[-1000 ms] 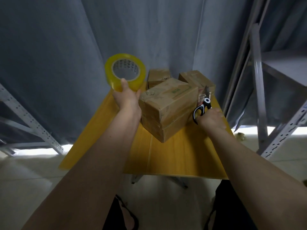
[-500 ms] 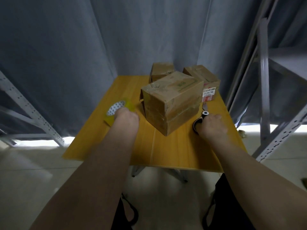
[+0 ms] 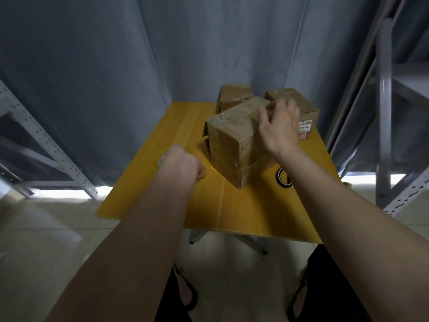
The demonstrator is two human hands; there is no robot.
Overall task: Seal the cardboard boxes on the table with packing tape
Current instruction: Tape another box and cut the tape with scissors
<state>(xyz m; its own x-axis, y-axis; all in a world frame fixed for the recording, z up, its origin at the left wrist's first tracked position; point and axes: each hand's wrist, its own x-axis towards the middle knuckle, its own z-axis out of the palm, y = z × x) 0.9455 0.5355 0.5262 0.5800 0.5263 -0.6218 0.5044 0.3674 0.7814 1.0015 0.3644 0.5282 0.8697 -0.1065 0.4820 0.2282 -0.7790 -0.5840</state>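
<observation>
On the counter, the right hand reaches with spread fingers onto the top box, stacked on another. The left hand covers the tape; its grip cannot be told. Pushing sideways could slide the top box off or knock the scissors beside the stack.

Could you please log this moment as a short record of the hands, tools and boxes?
left hand: on the tape roll, mostly hiding it; grip unclear
right hand: fingers spread over the top box
scissors: lying on the table, nobody holding them
boxes: top box on a lower box; two more behind, rear left box and labelled box
</observation>
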